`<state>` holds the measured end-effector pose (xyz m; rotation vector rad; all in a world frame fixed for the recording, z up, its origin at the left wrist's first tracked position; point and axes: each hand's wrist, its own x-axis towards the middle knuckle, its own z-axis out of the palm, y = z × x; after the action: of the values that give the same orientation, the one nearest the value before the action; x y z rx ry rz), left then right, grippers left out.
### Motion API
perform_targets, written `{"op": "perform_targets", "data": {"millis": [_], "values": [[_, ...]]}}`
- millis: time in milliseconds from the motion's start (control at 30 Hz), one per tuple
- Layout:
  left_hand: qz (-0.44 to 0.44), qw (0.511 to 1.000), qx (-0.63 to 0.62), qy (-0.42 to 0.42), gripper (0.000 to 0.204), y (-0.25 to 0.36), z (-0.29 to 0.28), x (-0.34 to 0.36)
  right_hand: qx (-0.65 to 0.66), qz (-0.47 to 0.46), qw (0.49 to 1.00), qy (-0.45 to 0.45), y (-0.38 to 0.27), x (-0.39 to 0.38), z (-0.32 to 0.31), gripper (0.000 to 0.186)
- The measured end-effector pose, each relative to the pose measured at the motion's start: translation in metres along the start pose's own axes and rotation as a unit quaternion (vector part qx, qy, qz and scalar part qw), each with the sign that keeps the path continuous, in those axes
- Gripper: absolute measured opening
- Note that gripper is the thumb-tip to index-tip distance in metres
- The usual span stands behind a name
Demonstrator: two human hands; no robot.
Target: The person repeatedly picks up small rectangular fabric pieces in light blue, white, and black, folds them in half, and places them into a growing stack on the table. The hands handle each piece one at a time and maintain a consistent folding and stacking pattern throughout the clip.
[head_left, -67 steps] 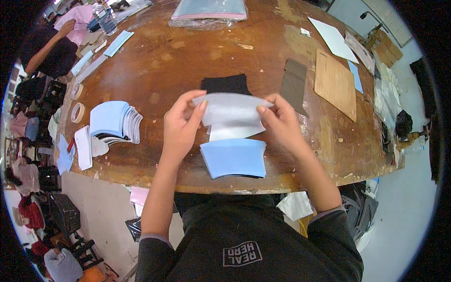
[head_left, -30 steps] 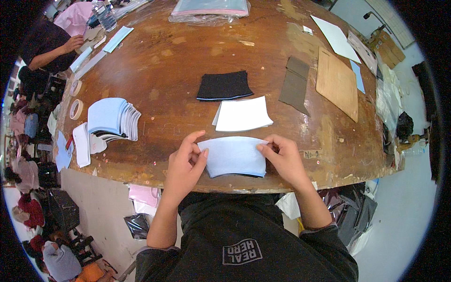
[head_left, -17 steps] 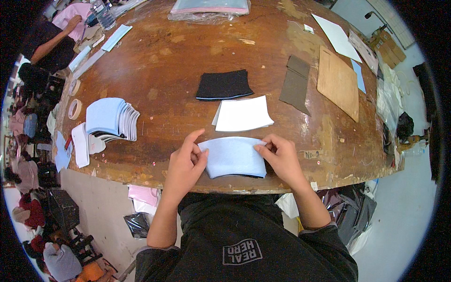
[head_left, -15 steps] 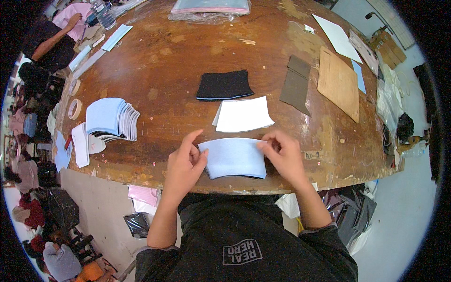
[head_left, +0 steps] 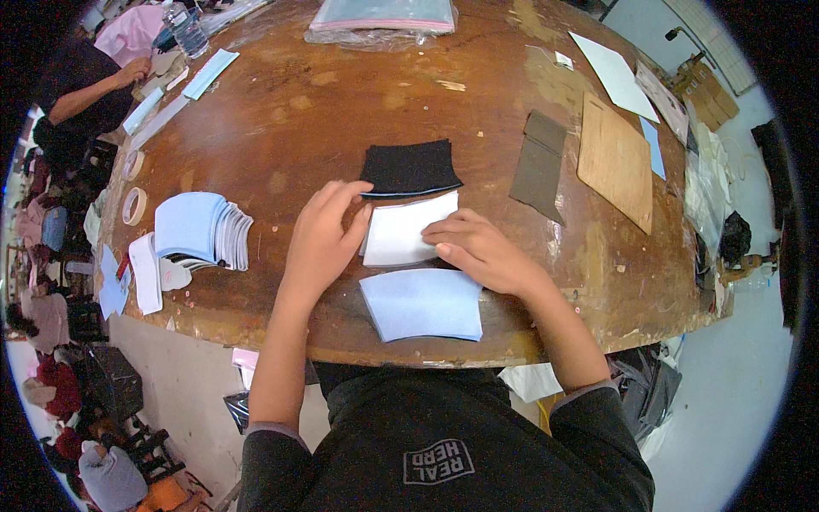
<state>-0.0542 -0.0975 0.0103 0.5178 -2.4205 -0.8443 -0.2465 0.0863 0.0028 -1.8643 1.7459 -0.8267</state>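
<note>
Near the table's front edge lies a small stack of light blue curved fabric pieces (head_left: 422,307), with neither hand on it. Just beyond it are white pieces (head_left: 397,237) of similar shape, stacked slightly askew. My right hand (head_left: 490,256) rests its fingertips and thumb on the right part of the top white piece. At the left edge of the white pieces, my left hand (head_left: 324,235) is open, thumb beside that edge and fingertips by the near left corner of a black fabric piece (head_left: 409,166). A blue edge shows under the black piece.
At left stand a stack of blue-topped pieces (head_left: 186,226), white strips (head_left: 146,273) and tape rolls (head_left: 135,206). On the right lie a dark brown fabric piece (head_left: 539,166) and a wooden board (head_left: 614,162). Plastic-wrapped sheets (head_left: 384,15) lie far off. Another person's hand (head_left: 135,70) is at far left.
Both hands have let go of the light blue pieces and moved forward to the white ones. The white pieces have shifted left and nearer, and now sit beside the left thumb.
</note>
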Motion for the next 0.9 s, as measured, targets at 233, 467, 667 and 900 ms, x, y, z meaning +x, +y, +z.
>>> {"op": "perform_targets", "data": {"millis": [233, 467, 667, 900], "values": [[0.093, 0.990, 0.052, -0.095, 0.029, -0.041, 0.030, 0.036, -0.261, -0.049, 0.950, 0.167, 0.043, 0.045, -0.004, 0.030], [0.113, 0.979, 0.115, -0.126, 0.035, -0.048, 0.030, 0.032, -0.390, -0.074, 0.910, 0.123, 0.049, 0.041, 0.008, 0.022], [0.129, 0.980, 0.122, -0.089, 0.026, -0.036, 0.030, 0.034, -0.333, 0.020, 0.936, 0.116, 0.043, 0.054, 0.001, 0.018], [0.070, 0.995, -0.044, 0.053, 0.022, -0.016, 0.008, 0.008, -0.059, 0.063, 0.964, 0.253, -0.025, 0.025, -0.014, 0.016]]}}
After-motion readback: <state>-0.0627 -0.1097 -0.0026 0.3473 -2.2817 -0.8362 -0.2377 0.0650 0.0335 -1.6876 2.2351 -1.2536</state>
